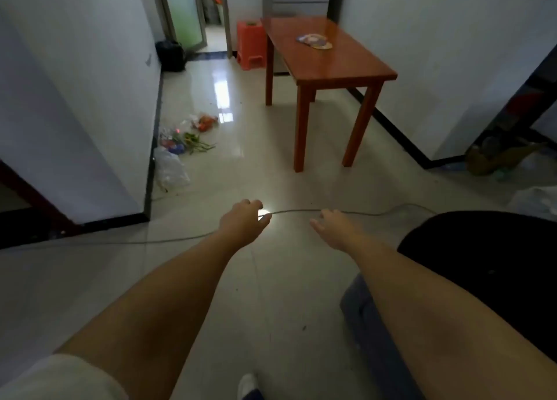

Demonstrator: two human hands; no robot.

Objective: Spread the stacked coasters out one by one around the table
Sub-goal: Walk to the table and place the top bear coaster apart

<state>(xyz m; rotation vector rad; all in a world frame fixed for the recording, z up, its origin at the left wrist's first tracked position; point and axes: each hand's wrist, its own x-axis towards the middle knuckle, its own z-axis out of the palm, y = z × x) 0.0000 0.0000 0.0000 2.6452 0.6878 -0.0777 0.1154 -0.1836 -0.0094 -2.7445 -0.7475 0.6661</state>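
Note:
A pile of round, colourful coasters [314, 41] lies on the reddish wooden table [346, 68] that stands far ahead against the right wall. Both my arms reach forward over the tiled floor, well short of the table. My left hand [244, 221] hangs with its fingers loosely curled and holds nothing. My right hand [334, 226] has its fingers apart and is also empty. Neither hand touches the coasters.
A grey cable [301, 211] runs across the floor under my hands. Plastic bags and vegetables [184, 140] lie by the left wall. An orange plastic stool [251, 45] stands left of the table. A dark chair [488, 267] is at my right.

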